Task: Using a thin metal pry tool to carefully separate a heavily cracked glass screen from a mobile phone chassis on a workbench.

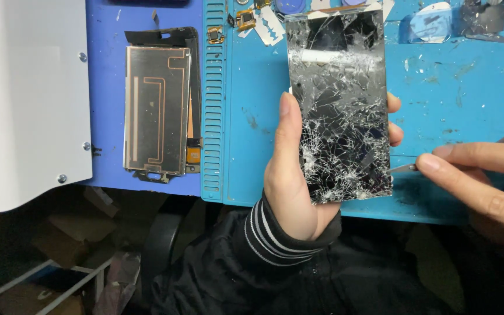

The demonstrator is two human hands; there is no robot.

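Head view: left hand (290, 175), grip clamped on cracked screen (340, 105); right hand (485, 169) pinching blade (402, 168); metal-backed panel (158, 108) on desk (456, 87).

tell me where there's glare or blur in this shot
Head view: bright glare streaks across the top of the cracked screen in the left hand; right hand and its thin metal tool look slightly soft; the space under the mat is dark.

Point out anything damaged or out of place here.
The phone screen panel in the left hand is badly shattered, with cracks across the whole glass. The right hand holds a thin metal tool at its lower right edge. Small debris specks litter the blue work mat.
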